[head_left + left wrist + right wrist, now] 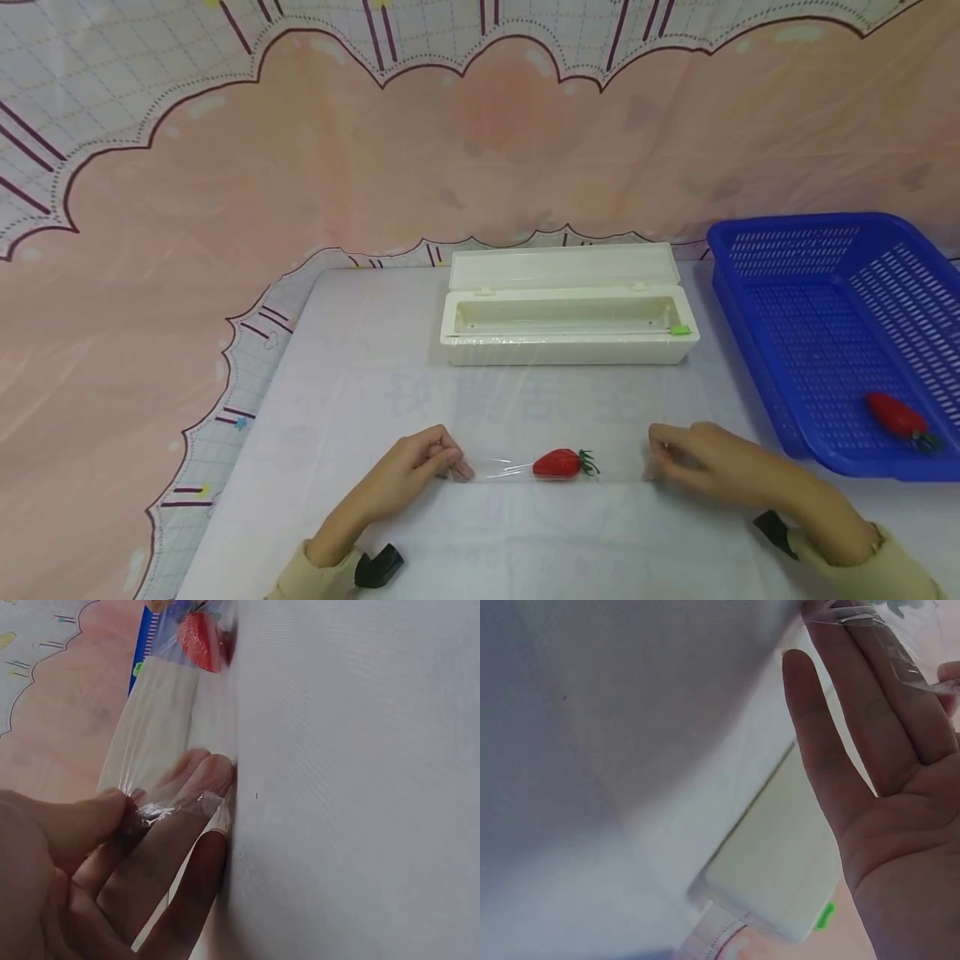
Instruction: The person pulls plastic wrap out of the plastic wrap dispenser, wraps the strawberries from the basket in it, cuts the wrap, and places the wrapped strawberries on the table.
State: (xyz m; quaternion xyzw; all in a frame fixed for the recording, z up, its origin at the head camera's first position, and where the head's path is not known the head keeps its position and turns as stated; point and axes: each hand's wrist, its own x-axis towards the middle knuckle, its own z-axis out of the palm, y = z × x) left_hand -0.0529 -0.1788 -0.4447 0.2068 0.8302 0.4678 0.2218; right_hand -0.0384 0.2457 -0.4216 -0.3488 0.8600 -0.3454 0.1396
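Observation:
A clear sheet of cling film (495,469) stretches between both hands close over the white table. Under or within its near edge lies a red strawberry (557,464) with a green leafy top, its tip toward the left. My left hand (423,458) pinches the film's left end between thumb and fingers; the left wrist view shows the creased film (172,806) at the fingertips. On the other side my right hand (701,458) pinches the right end, and the right wrist view shows the film's edge (904,664) across the fingers.
Behind the film stands a white cling film box (570,352), lid raised, with a green slider (680,330) on its front edge. To the right is a blue plastic basket (757,392) holding another strawberry (896,415). A patterned cloth (487,158) hangs behind the table.

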